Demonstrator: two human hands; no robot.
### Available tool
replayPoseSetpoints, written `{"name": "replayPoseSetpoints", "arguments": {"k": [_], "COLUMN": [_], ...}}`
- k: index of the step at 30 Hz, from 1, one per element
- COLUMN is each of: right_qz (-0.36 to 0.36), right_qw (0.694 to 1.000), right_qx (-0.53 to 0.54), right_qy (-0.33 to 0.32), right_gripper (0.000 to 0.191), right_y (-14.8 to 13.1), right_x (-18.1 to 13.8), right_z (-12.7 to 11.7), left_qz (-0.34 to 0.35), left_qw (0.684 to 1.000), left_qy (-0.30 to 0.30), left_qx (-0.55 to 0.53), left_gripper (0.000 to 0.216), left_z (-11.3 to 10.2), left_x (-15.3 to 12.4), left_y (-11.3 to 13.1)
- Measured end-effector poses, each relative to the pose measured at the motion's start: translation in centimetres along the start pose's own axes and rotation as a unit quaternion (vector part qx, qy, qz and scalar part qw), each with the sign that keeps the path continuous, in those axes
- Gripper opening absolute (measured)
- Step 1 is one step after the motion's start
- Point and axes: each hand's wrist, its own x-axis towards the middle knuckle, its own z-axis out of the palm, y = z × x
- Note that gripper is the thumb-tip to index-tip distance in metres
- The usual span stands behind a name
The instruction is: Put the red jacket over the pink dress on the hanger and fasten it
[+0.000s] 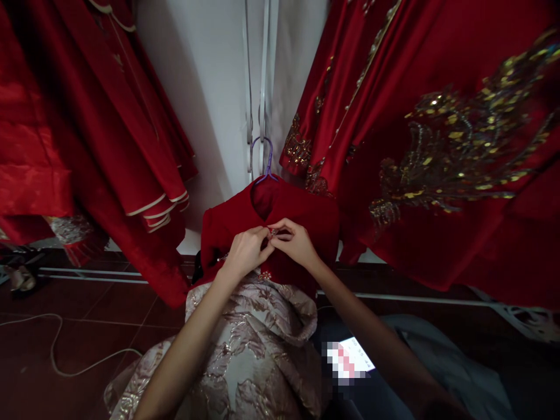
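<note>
Several red garments (131,134) hang at either side of a dress (262,312) — red bodice (304,204) above, floral brocade skirt (249,364) below. At the bodice's front, beneath the neckline, the left hand (245,249) and right hand (298,244) meet, fingertips drawn close together. A purple hanger (268,166) shows at the neckline; a jeweled flower ornament (265,275) sits below the hands. Smallest is a jeweled fastener (273,232), pinched by the right; what the left grips cannot be told.

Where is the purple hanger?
In the head view, the purple hanger is just above and slightly left of centre, by the pale bars, at the neck of the red top.
</note>
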Motion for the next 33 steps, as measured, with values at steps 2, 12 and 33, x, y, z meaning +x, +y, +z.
{"name": "replayPoseSetpoints", "arguments": {"k": [2, 12, 33], "right_qz": [-0.009, -0.072, 0.161], "right_qw": [1.000, 0.989, 0.949], "right_qx": [-0.016, -0.124, 0.266], "right_qy": [0.005, -0.048, 0.054], "right_gripper": [0.025, 0.095, 0.027], "right_y": [0.3, 2.0, -5.2], "right_x": [-0.1, -6.9, -6.6], "right_z": [0.4, 2.5, -4.3], "left_qz": [-0.004, -0.051, -0.097], "left_qw": [0.998, 0.986, 0.973], "left_qy": [-0.005, -0.033, -0.205], "left_qx": [-0.056, -0.155, -0.041], "left_gripper": [0.013, 0.049, 0.033], "left_z": [0.3, 0.9, 3.1], "left_x": [-0.1, -7.0, -6.5], "left_y": [-0.4, -4.5, 3.0]}}
